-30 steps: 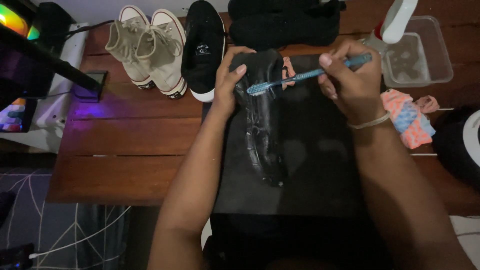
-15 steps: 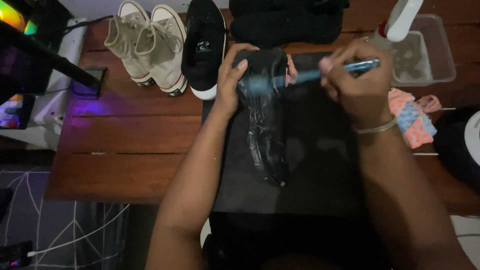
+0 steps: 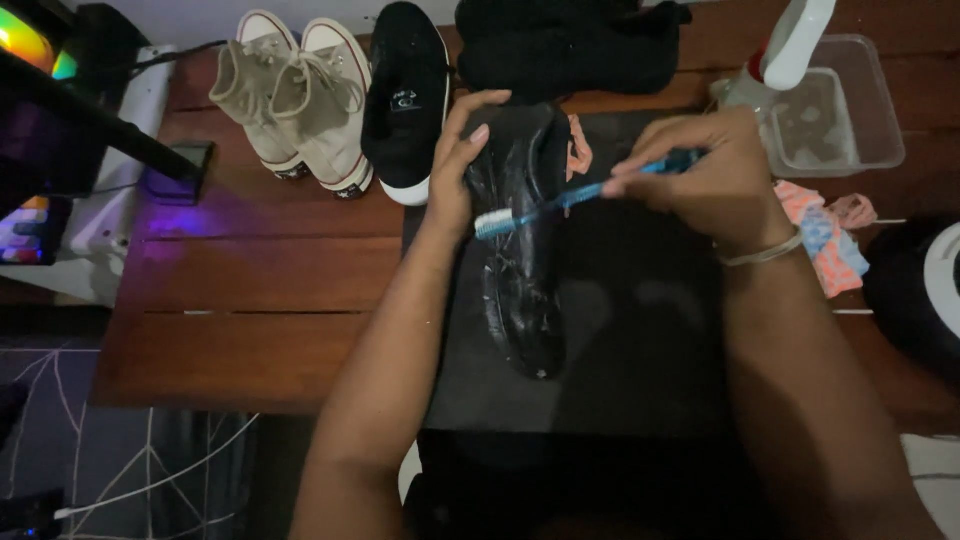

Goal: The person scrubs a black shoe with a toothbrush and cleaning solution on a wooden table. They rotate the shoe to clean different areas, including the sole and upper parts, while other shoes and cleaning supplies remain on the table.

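Blue toothbrush [image 3: 570, 197] against glossy black shoe [image 3: 520, 250].

A wooden table [image 3: 250, 300] of reddish-brown planks fills most of the view, and a black mat [image 3: 640, 330] lies on its middle part. At the far edge stand a pair of cream high-top sneakers [image 3: 300, 100], a black sneaker [image 3: 405, 100] just beside them, and a dark bundle of cloth [image 3: 570, 45]. On the right there is a clear plastic box [image 3: 850, 110], and near it a pink and blue rag [image 3: 825, 240]. The room is dim. A purple glow falls on the left side of the table, near a small dark device [image 3: 180, 165]. Below the table edge the floor [image 3: 120, 470] is grey with thin white lines.
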